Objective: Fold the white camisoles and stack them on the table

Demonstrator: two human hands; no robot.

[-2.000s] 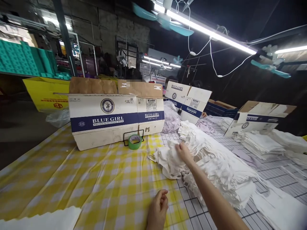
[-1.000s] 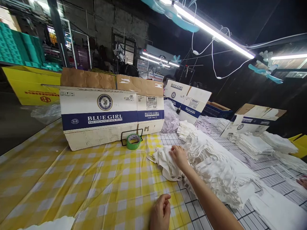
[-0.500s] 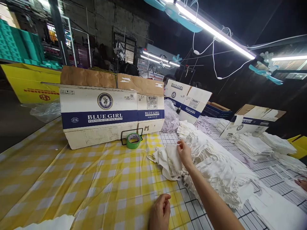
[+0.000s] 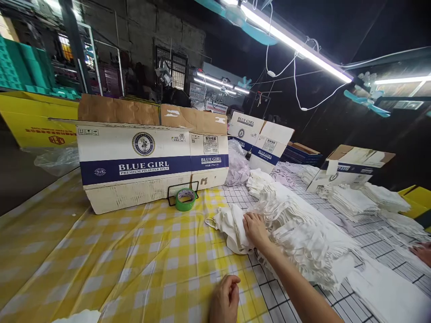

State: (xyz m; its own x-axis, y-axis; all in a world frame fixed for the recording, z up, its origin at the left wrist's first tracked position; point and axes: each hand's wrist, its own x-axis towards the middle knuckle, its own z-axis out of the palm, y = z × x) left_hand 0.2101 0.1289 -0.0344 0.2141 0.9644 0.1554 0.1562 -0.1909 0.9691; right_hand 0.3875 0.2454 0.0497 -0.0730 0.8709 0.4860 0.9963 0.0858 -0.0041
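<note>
My right hand (image 4: 256, 229) rests palm down on a small bunch of white garments (image 4: 232, 228) with thin straps, its fingers laid over the cloth. Against that bunch, on its right, lies a long heap of white strappy garments (image 4: 303, 237), stacked in overlapping layers. My left hand (image 4: 225, 299) is on the yellow checked cloth (image 4: 151, 260) near the bottom of the view. Its fingers are loosely curled in, and no object shows in them. Part of a white piece of fabric (image 4: 79, 316) shows at the bottom left edge.
A Blue Girl beer carton (image 4: 144, 175) stands across the table, with a roll of green tape (image 4: 185, 200) in front. More cartons (image 4: 259, 139) stand behind. White fabric stacks (image 4: 352, 202) lie at right. Another person's hand (image 4: 422, 252) shows at the right edge.
My right hand has gone from pinched fingers raised at the bunch to lying flatter on it, slightly lower and to the left. My left hand is nearly still. The view has shifted slightly.
</note>
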